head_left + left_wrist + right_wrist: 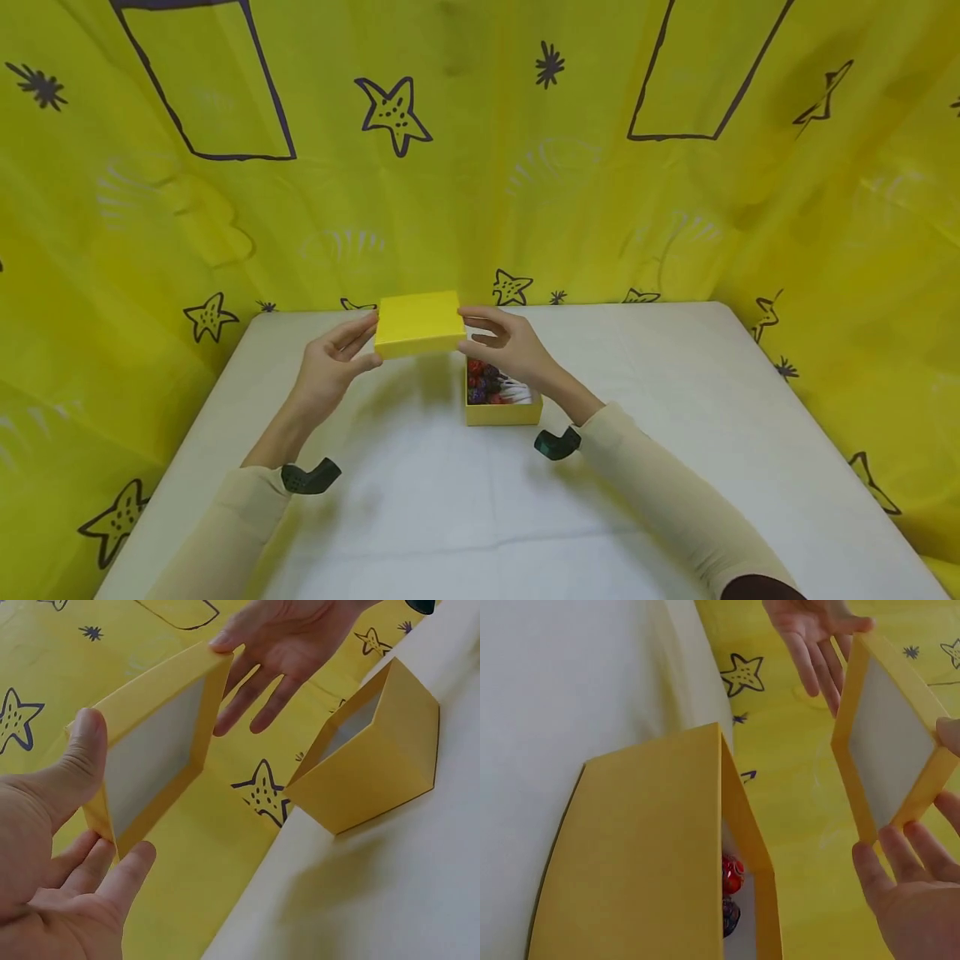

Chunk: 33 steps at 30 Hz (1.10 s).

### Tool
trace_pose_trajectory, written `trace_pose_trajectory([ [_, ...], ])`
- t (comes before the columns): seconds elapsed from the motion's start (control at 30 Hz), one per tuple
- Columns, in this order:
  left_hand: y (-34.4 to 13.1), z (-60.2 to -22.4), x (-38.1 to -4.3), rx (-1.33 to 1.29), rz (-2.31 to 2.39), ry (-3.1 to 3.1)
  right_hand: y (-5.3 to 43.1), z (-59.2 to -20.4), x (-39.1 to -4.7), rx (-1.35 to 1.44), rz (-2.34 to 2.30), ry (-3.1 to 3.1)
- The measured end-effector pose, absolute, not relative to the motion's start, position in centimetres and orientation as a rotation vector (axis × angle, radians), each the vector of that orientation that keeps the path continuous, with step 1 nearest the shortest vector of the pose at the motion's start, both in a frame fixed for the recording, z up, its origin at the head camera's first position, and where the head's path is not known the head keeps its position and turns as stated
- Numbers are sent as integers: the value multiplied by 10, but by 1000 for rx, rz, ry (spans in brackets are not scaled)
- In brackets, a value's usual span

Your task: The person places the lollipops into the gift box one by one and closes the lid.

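My left hand [324, 379] and right hand [519, 348] hold a yellow box lid [418, 318] between them, raised over the table. Thumb and fingers of each hand pinch opposite ends of it. In the left wrist view, the white inside of the lid [154, 754] shows. Below and right of it, partly behind my right hand, the uncovered yellow box [502, 416] stands on the table. Red and dark patterned balls [483, 385] lie in its left part, with thin white sticks [516, 390] beside them; the far part of the box is hidden by my hand.
A white cloth covers the table [420, 508]. Yellow curtains [465, 200] with drawn stars and rectangles hang behind it and along both sides. Dark curved pieces [311, 477] sit at both wrists, over light sleeves.
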<state>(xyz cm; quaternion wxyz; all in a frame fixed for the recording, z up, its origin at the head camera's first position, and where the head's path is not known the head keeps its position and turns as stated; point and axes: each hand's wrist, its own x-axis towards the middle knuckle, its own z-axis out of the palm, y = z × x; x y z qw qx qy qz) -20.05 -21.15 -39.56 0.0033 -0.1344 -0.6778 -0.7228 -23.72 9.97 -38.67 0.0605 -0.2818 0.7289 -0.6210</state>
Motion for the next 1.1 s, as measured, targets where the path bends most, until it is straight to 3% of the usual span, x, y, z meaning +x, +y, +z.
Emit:
trace_pose_trajectory([
  [0.57,-196,-395,-196,-486,-2264,-2157,118,-401,-237,-844,-2010,2012],
  [1.1,-189,-397,-198,-618,-2235,-2277,145,-391,-237,-859,-1742,2057],
])
